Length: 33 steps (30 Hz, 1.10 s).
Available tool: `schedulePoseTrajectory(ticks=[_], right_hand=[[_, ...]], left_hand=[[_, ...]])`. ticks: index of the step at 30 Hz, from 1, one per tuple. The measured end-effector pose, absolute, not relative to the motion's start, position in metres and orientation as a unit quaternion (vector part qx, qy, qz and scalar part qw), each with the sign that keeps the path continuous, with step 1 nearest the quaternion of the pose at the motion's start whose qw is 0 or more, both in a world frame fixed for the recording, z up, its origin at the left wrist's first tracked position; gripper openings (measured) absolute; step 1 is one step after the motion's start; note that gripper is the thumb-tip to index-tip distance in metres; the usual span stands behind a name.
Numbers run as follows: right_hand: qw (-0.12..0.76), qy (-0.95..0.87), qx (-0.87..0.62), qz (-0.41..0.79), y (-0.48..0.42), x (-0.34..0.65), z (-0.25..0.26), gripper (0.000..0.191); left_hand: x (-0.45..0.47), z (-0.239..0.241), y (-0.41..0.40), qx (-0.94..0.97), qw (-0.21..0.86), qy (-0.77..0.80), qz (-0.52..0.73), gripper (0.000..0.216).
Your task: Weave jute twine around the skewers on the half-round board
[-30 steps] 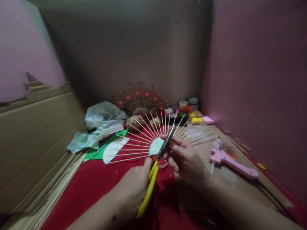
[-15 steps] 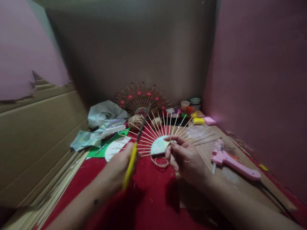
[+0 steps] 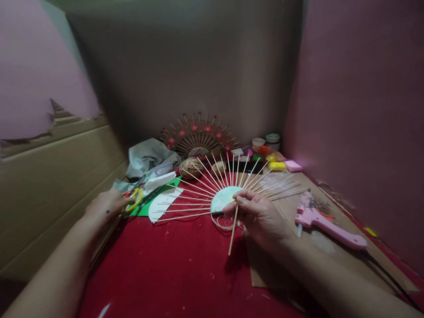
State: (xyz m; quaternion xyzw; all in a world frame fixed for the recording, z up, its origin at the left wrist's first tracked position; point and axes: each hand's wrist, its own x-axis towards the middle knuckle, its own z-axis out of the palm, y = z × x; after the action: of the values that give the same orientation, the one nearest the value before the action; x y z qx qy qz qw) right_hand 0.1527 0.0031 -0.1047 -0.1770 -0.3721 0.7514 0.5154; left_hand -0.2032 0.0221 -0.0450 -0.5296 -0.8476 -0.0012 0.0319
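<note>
My left hand (image 3: 107, 206) is at the left over the green paper (image 3: 137, 213), closed on a pair of scissors (image 3: 135, 201) with yellow handles; the blades are hard to make out. Thin bamboo sticks fan out from a pale blue-green half-disc (image 3: 220, 201) in the middle of the red cloth. In front of this half-disc, my right hand (image 3: 253, 214) pinches a short bamboo stick (image 3: 232, 234) between thumb and fingers, its lower end pointing down towards me. A loop of twine (image 3: 220, 226) lies beside those fingers. The curled fingers of the right hand are partly hidden.
A pink glue gun (image 3: 327, 227) lies on a cardboard sheet (image 3: 268, 269) at the right. Behind the sticks are a twine ball (image 3: 191, 168) and a finished flowered fan piece (image 3: 194, 128). A white half-disc (image 3: 162, 205) lies at left, near crumpled cloth (image 3: 149, 154).
My left hand has carried the scissors from the middle to the left, over the green paper. In my right hand the short stick now shows, pointing down; that hand has barely moved.
</note>
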Motion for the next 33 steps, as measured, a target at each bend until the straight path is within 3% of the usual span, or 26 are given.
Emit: schedulePoseTrajectory(ticks=[5,10,13,17,21,27,33], right_hand=[[0.57,-0.241,-0.209,0.757,0.015,0.156,-0.106,0.011],[0.577,-0.156,-0.248,0.762,0.019,0.157,-0.108,0.012],[0.555,-0.19,-0.249,0.771,0.015,0.155,-0.109,0.01],[0.543,-0.172,-0.304,0.764,0.014,0.154,-0.112,0.002],[0.516,-0.14,-0.388,0.751,0.015,0.156,-0.11,0.013],[0.502,-0.16,-0.43,0.733,0.01,0.165,-0.093,0.012],[0.516,-0.144,-0.39,0.749,0.01,0.191,-0.114,0.012]], left_hand=[[-0.148,-0.053,0.022,-0.672,0.046,-0.735,-0.077,0.044],[-0.042,-0.075,-0.002,-0.874,-0.099,-0.418,-0.228,0.059],[-0.004,-0.077,-0.015,-0.896,-0.164,-0.31,-0.272,0.037],[0.0,-0.07,-0.013,-0.798,-0.266,-0.364,-0.4,0.023],[-0.019,-0.074,0.004,-0.679,-0.321,-0.436,-0.497,0.02],[-0.029,-0.108,0.022,-0.637,-0.344,-0.475,-0.5,0.028],[-0.025,-0.123,0.025,-0.62,-0.393,-0.476,-0.484,0.028]])
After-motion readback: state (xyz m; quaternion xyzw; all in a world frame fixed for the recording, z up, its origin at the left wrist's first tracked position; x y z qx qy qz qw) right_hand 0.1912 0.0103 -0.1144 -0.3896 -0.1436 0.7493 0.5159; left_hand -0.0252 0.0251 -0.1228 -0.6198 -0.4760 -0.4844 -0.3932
